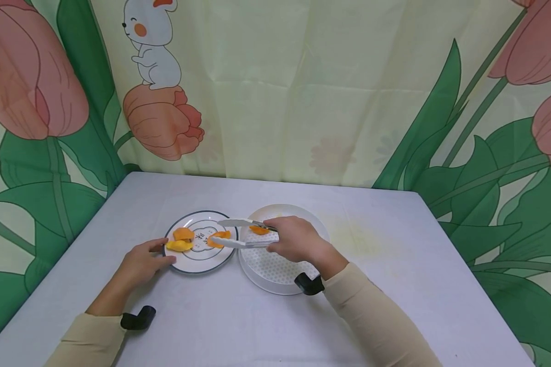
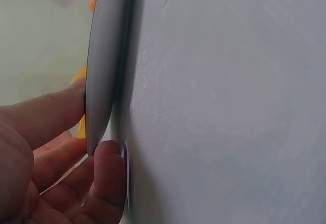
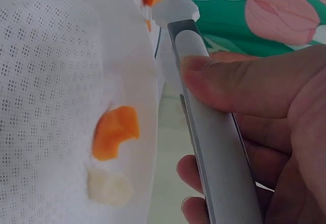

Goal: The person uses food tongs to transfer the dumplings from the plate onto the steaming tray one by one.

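My left hand [image 1: 141, 262] grips the left rim of a white plate [image 1: 202, 264] with a dark blue edge. In the left wrist view, the thumb lies on the plate's upper side and a fingertip at its underside. On the plate are orange pieces [image 1: 183, 234] and a yellow piece [image 1: 180, 246], with another orange piece [image 1: 213, 239] right by the tongs. My right hand [image 1: 298, 238] holds white-tipped tongs [image 1: 252, 244], their arms apart over the plate's right side. Thumb and fingers press the grey handle [image 3: 216, 152] from opposite sides.
A round white tray [image 1: 275, 288] with a perforated mesh bottom stands right beside the plate. Inside lie an orange piece [image 1: 259, 230] and a pale piece [image 3: 109, 187]. A white cloth [image 1: 239, 326] covers the table, and a printed curtain [image 1: 275, 102] hangs behind.
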The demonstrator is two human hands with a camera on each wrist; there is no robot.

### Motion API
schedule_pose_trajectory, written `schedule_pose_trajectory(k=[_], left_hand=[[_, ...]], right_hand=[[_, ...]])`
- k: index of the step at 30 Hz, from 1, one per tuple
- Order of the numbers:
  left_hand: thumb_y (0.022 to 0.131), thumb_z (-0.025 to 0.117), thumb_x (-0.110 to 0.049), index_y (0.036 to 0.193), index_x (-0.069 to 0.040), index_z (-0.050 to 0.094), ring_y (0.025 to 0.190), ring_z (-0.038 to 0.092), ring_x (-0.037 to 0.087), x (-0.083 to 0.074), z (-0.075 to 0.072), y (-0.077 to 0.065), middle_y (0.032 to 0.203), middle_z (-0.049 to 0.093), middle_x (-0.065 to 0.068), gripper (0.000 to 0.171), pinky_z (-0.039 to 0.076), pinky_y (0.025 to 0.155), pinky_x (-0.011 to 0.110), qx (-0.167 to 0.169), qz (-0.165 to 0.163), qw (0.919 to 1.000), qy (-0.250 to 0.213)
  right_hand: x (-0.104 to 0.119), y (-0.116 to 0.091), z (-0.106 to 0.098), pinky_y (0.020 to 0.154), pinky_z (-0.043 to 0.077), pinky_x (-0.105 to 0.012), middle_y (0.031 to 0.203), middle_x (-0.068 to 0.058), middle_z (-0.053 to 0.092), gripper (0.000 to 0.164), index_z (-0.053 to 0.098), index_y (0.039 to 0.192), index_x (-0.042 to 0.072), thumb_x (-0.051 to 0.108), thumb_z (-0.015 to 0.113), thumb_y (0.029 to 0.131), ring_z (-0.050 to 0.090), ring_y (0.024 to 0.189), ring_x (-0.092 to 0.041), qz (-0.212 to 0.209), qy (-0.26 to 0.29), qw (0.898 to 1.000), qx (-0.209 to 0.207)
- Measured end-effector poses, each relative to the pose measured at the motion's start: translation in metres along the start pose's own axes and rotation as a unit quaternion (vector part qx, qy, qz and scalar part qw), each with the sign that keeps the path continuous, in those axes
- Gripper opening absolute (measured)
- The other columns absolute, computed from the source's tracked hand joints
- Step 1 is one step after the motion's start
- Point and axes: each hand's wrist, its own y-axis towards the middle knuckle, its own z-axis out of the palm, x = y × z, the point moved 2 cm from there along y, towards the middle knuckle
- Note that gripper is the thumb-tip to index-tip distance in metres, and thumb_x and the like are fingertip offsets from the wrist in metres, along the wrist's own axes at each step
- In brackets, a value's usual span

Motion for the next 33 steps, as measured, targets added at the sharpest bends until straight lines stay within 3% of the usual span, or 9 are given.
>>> schedule_pose_trajectory(k=[13, 26, 33], left_hand=[[0.091, 0.072, -0.032, 0.151, 0.001, 0.039, 0.132, 0.032, 0.054, 0.004, -0.003, -0.006, 0.146, 0.038, 0.035, 0.076, 0.039, 0.104, 0.065, -0.002, 0.004, 1.0000, 0.001], [0.092, 0.073, -0.031, 0.150, 0.001, 0.039, 0.132, 0.034, 0.054, 0.005, -0.005, -0.005, 0.145, 0.038, 0.035, 0.075, 0.041, 0.103, 0.063, -0.007, 0.002, 1.0000, -0.001], [0.091, 0.073, -0.031, 0.151, 0.001, 0.038, 0.132, 0.033, 0.054, 0.003, -0.005, -0.008, 0.146, 0.038, 0.035, 0.075, 0.041, 0.103, 0.063, -0.004, -0.005, 1.0000, -0.004]], right_hand=[[0.009, 0.015, 0.007, 0.086, 0.051, -0.039, 0.127, -0.001, 0.067, 0.053, 0.061, 0.139, 0.016, 0.023, 0.074, 0.088, 0.061, 0.104, -0.021, -0.006, -0.023, 1.000, 0.016], [0.024, 0.026, 0.006, 0.071, 0.049, -0.033, 0.117, 0.001, 0.070, 0.046, 0.065, 0.135, 0.022, 0.020, 0.073, 0.089, 0.058, 0.092, -0.017, -0.022, -0.057, 0.998, 0.035], [0.022, 0.026, 0.008, 0.072, 0.049, -0.033, 0.113, 0.002, 0.071, 0.042, 0.068, 0.130, 0.022, 0.017, 0.071, 0.089, 0.059, 0.089, -0.015, -0.032, -0.047, 0.998, 0.015]])
